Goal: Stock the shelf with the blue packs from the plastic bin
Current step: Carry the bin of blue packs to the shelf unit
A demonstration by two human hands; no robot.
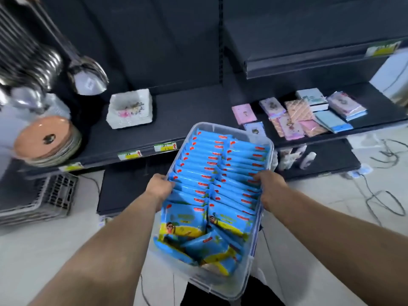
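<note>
Both hands have a grip, seen from the head camera: the left hand [160,187] and the right hand [270,191] each curl fingers over a long rim of the clear rectangular plastic bin [220,125], held up at the front edge of the dark metal shelf [176,120]. Two rows of flat blue wrapped packs [212,173] fill it. They look light, soft and slippery, best pinched by their top edges.

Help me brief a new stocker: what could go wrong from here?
The left hand and right hand grip the plastic bin only at its side rims; the full bin might flex or slip.
Loose blue packs at its near end could spill if it tilts.
Cables on the floor at the right could trip the person.
</note>
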